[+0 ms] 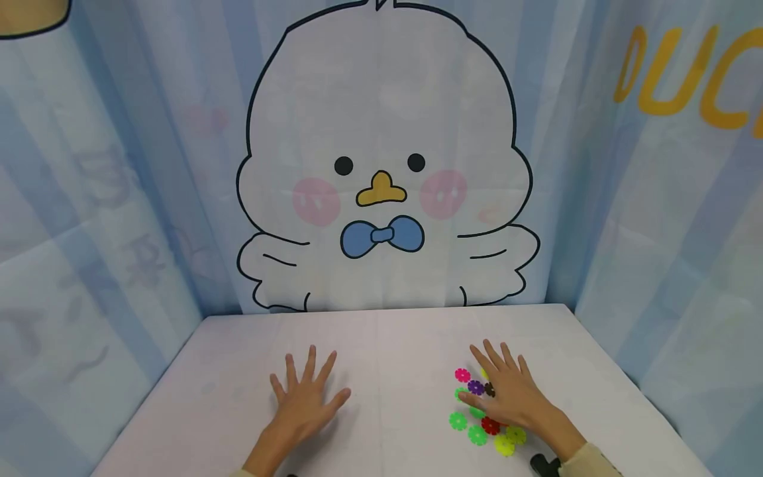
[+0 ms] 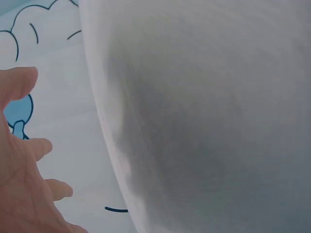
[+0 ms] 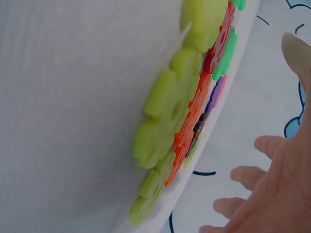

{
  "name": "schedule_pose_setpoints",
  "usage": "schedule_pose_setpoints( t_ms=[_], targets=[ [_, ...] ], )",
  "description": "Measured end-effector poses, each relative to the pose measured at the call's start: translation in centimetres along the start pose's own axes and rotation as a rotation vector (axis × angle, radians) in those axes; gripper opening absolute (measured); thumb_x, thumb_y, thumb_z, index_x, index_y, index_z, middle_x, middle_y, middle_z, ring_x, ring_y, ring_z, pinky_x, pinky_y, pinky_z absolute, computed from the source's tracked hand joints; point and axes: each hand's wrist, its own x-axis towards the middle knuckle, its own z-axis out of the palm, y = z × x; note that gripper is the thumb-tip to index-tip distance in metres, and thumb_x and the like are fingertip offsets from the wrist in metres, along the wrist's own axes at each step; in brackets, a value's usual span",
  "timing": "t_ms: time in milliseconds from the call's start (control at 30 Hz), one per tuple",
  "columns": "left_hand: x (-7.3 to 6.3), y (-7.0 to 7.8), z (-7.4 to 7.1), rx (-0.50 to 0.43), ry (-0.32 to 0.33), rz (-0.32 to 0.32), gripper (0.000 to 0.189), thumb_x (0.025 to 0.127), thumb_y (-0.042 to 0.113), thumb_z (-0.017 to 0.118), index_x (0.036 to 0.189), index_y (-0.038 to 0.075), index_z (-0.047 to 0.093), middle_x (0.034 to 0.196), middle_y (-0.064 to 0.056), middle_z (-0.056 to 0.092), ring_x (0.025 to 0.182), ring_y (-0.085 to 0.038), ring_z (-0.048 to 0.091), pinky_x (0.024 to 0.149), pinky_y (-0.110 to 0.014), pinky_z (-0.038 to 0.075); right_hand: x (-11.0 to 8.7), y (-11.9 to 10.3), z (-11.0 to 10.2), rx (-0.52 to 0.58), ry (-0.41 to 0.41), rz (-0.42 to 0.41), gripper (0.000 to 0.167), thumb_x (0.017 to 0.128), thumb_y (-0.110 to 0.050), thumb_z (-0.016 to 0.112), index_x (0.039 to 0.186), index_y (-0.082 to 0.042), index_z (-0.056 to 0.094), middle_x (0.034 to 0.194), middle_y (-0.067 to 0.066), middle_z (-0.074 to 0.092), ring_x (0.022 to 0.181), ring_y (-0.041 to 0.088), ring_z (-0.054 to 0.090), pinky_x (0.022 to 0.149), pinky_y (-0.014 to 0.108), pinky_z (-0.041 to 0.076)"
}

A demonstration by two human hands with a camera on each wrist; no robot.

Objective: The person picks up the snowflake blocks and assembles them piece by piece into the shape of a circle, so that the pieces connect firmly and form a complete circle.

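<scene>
My left hand (image 1: pixel 305 403) is held over the left part of the white table with its fingers spread and nothing in them. In the left wrist view its thumb (image 2: pixel 22 85) and fingertips show above a shadowed white surface. On the right, my other hand (image 1: pixel 509 394) spreads its fingers above a loose cluster of flat, flower-shaped plastic discs with notched edges. Among them are a pink disc (image 1: pixel 461 375), a purple disc (image 1: pixel 475 387), a red disc (image 1: pixel 490 425), a green disc (image 1: pixel 458 421) and a yellow disc (image 1: pixel 504 445). An orange disc (image 3: pixel 195 109) shows in the right wrist view; the hand partly hides the cluster in the head view.
The white tabletop (image 1: pixel 381 358) runs back to a curtain (image 1: pixel 381 278) printed with a white duck in a blue bow tie. More curtain hangs at both sides. A black object (image 1: pixel 544 465) shows beside the right sleeve (image 1: pixel 589 462).
</scene>
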Motion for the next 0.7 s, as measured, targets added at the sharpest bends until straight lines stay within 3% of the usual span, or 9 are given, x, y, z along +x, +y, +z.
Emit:
schedule_pose_setpoints(
  t_ms=[133, 500, 700],
  targets=[
    [0.0, 0.7, 0.2, -0.019, 0.020, 0.034, 0.077, 0.099, 0.062, 0.060, 0.162, 0.022, 0.042, 0.174, -0.025, 0.023, 0.155, -0.069, 0.007, 0.115, -0.092, 0.001, 0.1, 0.2, 0.1, 0.007, -0.009, -0.004, 0.101, 0.089, -0.075, 0.064, 0.165, -0.013, 0.037, 0.171, 0.026, 0.031, 0.156, 0.062, 0.023, 0.122, 0.083, 0.017],
    [-0.1, 3.1, 0.9, -0.074, -0.075, 0.059, 0.077, 0.098, 0.055, 0.066, 0.162, 0.019, 0.043, 0.170, -0.024, 0.035, 0.153, -0.066, 0.023, 0.115, -0.090, 0.016, 0.5, 0.9, 0.0, 0.058, -0.059, -0.024, 0.100, 0.091, -0.068, 0.069, 0.163, -0.005, 0.038, 0.167, 0.030, 0.037, 0.152, 0.063, 0.030, 0.121, 0.080, 0.026],
    [-0.2, 4.8, 2.0, -0.157, -0.110, 0.144, 0.067, 0.098, 0.043, 0.069, 0.155, 0.012, 0.051, 0.162, -0.025, 0.046, 0.147, -0.057, 0.040, 0.110, -0.085, 0.031, 0.7, 1.1, 0.1, 0.104, -0.059, -0.019, 0.087, 0.092, -0.056, 0.075, 0.157, -0.006, 0.047, 0.160, 0.028, 0.048, 0.147, 0.054, 0.044, 0.118, 0.073, 0.038]
  ],
)
